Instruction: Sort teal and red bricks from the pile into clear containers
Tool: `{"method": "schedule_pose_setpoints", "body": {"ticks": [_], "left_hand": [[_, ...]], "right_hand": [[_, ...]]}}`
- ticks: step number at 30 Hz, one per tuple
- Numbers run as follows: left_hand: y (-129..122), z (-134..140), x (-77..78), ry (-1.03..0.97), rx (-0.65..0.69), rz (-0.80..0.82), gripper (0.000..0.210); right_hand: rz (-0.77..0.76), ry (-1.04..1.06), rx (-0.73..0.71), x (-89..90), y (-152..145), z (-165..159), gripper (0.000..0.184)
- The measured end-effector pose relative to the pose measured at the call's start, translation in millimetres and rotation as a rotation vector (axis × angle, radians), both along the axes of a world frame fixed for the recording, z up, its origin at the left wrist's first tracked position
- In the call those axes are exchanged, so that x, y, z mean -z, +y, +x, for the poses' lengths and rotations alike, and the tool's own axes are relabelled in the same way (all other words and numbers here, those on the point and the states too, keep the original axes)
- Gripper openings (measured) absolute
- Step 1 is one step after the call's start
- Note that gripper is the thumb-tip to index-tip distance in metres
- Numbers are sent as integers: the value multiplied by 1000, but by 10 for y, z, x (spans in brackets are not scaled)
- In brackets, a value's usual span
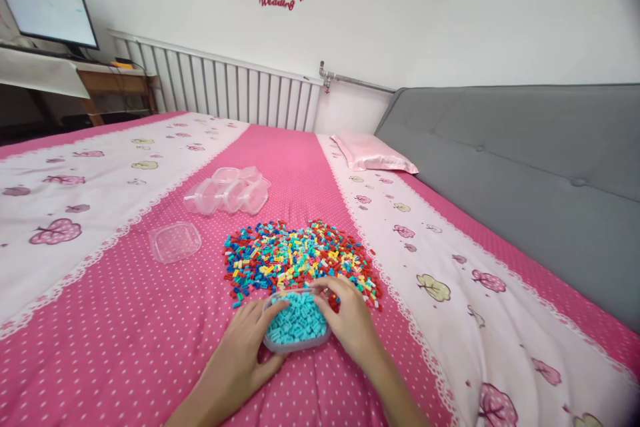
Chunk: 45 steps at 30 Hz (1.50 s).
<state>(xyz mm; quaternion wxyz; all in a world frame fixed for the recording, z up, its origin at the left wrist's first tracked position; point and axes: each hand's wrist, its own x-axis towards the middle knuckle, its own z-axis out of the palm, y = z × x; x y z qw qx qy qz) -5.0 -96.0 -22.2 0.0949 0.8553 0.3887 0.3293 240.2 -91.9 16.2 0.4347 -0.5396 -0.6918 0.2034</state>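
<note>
A clear plastic container [296,347] filled with small turquoise building bricks [301,321] rests on the pink dotted bedspread. Around its left side curls my left hand [241,347], with the thumb over the rim. My right hand [353,319] is at the far right rim, thumb and fingers bent onto the edge. Whether a brick is also between those fingertips I cannot tell. Just beyond the container spreads a loose pile of mixed bricks [295,250] in red, blue, yellow, green and turquoise. Part of the pile is hidden behind my right hand.
Left of the pile lies a clear plastic lid [175,242]. Several clear containers [230,192] sit grouped behind it. A pink pillow [373,152] lies near the grey headboard [520,167]. Past the bed are a white radiator [215,77] and a desk with a monitor [47,12].
</note>
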Motion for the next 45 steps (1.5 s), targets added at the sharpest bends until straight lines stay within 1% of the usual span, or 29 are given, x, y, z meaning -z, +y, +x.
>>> {"method": "schedule_pose_setpoints", "body": {"ticks": [2,6,12,17,24,29,34,38,40,42,45], "left_hand": [[1,-3,11,1,1,15,64],[-2,-5,24,3,7,24,70],[-11,8,-10,-16,17,-20,64],[-19,21,-26,-50,5,-23,64],[-7,7,-17,-29,12,-8,66],[4,-6,-1,0,0,9,65],[0,-6,9,-3,10,12,76],[-2,-8,17,-4,11,21,64],[-4,-3,5,-2,9,25,64],[-9,8,-20,-9,11,10,68],[-16,24,-60,-32,18,-29,74]], "right_hand": [[14,7,-7,-2,-29,11,18],[29,3,-30,17,-93,13,20],[46,2,-21,81,-119,-23,18],[57,-9,-19,83,-127,-26,17],[46,-56,-20,81,-140,-8,24],[72,-84,-37,85,-138,-11,26],[64,-85,-27,86,-149,-14,31],[41,-111,-61,71,-166,-9,30],[32,-127,-71,58,-174,-10,32],[29,-152,-74,49,-179,-12,34],[26,-167,-72,51,-178,-14,31]]}}
